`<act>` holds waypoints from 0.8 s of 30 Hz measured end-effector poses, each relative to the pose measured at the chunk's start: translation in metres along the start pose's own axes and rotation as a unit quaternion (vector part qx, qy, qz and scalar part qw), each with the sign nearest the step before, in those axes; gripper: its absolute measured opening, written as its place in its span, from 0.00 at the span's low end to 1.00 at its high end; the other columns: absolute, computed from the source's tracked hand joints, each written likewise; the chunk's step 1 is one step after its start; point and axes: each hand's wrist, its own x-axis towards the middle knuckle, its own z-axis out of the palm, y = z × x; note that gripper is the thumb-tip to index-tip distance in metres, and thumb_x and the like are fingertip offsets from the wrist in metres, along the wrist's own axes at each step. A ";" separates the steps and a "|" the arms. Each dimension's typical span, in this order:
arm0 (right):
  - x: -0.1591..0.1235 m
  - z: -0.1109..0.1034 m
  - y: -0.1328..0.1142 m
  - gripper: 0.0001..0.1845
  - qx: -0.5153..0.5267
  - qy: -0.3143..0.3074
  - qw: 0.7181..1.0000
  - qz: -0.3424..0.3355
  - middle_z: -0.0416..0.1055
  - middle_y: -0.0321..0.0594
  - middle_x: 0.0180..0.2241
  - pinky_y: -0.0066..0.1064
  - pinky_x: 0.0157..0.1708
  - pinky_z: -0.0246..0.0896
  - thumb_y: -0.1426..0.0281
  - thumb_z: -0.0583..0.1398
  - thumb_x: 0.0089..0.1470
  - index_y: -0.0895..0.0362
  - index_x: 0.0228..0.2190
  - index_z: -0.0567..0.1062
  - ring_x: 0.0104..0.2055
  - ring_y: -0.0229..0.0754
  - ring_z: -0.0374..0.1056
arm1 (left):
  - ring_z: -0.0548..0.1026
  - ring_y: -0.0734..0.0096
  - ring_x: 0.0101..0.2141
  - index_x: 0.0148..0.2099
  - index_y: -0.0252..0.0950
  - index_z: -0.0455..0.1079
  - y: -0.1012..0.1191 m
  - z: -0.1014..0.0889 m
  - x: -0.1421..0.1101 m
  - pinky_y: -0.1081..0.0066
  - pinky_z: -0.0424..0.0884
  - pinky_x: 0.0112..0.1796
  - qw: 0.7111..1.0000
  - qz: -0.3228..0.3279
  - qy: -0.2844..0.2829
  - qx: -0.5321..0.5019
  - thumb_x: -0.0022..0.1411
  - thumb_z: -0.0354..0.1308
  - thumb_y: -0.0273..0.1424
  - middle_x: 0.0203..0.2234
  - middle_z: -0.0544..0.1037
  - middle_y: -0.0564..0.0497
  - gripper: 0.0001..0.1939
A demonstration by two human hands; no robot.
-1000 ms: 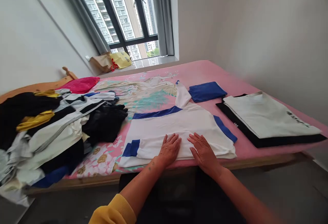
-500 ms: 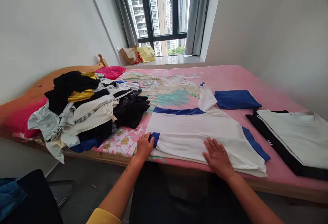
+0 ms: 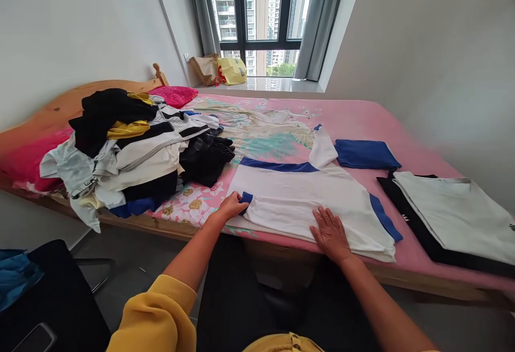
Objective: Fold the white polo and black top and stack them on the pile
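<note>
A mustard-yellow sleeve (image 3: pixel 151 314), loosely creased, ends in a ribbed cuff (image 3: pixel 176 289) on the left forearm. The left hand (image 3: pixel 232 207) and right hand (image 3: pixel 330 231) are bare. Beyond the bed's (image 3: pixel 358 116) near edge, matching yellow cloth (image 3: pixel 273 344) at the torso carries small dark fastenings (image 3: pixel 295 340).

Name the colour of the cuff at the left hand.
Blue: the cuff at the left hand, seen best in the head view.

Clothes pile (image 3: pixel 137 153) blocks L; pink sheet (image 3: pixel 411 258) free btwn white top (image 3: pixel 293 187) & R stack (image 3: pixel 458 215).
</note>
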 end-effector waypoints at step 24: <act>0.029 -0.053 -0.018 0.21 0.157 0.035 0.987 0.012 0.61 0.43 0.58 0.47 0.60 0.44 0.68 0.46 0.60 0.57 0.51 0.68 0.63 0.47 0.49 | 0.66 0.63 0.53 0.52 0.37 0.66 0.013 0.008 -0.016 0.63 0.59 0.56 0.974 0.137 0.180 0.010 0.57 0.46 0.23 0.49 0.72 0.45 0.21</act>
